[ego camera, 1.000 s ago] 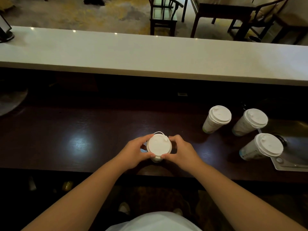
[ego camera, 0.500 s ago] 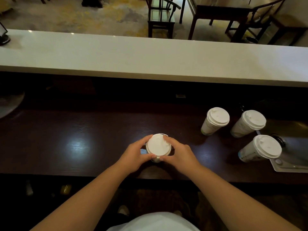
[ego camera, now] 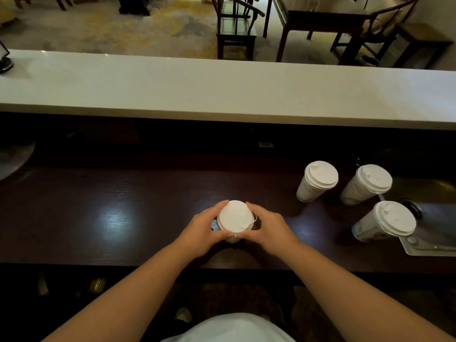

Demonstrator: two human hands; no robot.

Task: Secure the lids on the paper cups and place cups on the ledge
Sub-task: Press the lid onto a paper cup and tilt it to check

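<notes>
Pressing a lid onto the fourth cup
Left hand (ego camera: 202, 230) and right hand (ego camera: 269, 228) clasp the cup (ego camera: 230, 239) under its lid (ego camera: 234, 215) (three lidded cups (ego camera: 318, 180) wait); ledge (ego camera: 222, 95) bare.

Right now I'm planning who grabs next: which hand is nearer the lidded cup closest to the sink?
Right. The right hand is on the near side of the centre cup, toward the cup by the sink; the left hand is on the far side.
</notes>
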